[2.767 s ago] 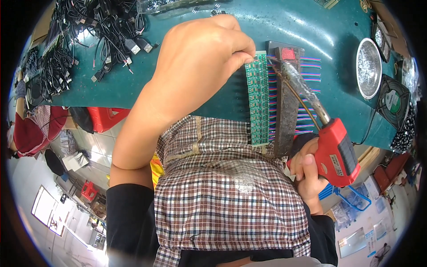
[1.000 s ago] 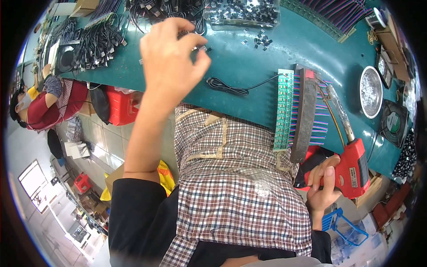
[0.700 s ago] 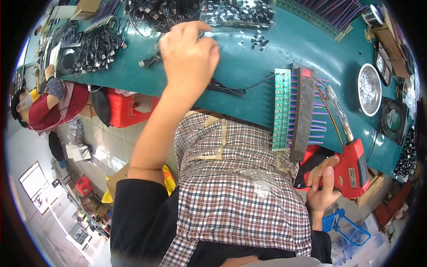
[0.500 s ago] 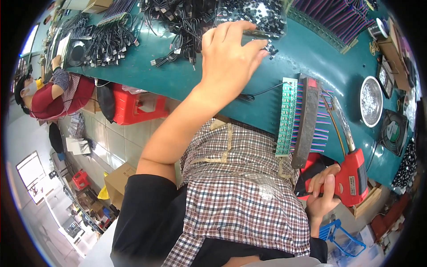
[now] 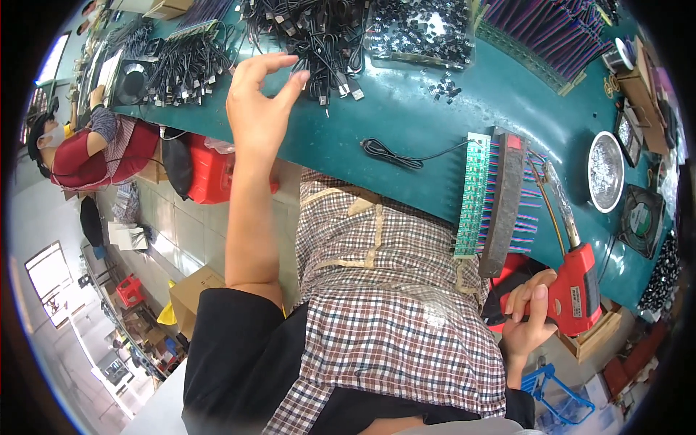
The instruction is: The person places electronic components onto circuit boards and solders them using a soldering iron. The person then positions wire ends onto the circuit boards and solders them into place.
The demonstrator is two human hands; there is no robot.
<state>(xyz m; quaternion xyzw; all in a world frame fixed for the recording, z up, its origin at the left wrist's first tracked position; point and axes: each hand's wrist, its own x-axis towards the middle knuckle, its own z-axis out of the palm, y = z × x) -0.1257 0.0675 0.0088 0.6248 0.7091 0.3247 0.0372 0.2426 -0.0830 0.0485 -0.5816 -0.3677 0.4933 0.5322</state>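
Above the table's near edge on the left, my left hand (image 5: 259, 109) is open, thumb and forefinger apart with nothing between them. Beside its fingertips lies a heap of black USB cables (image 5: 319, 51). My right hand (image 5: 531, 312) grips the handle of a red soldering gun (image 5: 574, 293), whose metal tube points up toward the table. Left of the gun, a dark bar (image 5: 502, 206) lies over coloured wires next to a green strip of circuit boards (image 5: 471, 196). One coiled black cable (image 5: 395, 154) runs to the strip's top end.
A clear tray of small black parts (image 5: 424, 32) stands at the back, a few loose parts (image 5: 444, 87) before it. Boards with purple wires (image 5: 536, 43) lie far right. A metal bowl (image 5: 606, 172) and a small fan (image 5: 641, 220) sit at right. Another person (image 5: 80, 148) works at left.
My left hand has moved left from the loose black parts to beside the cable heap, uncovering the coiled cable. My right hand keeps its hold on the soldering gun.
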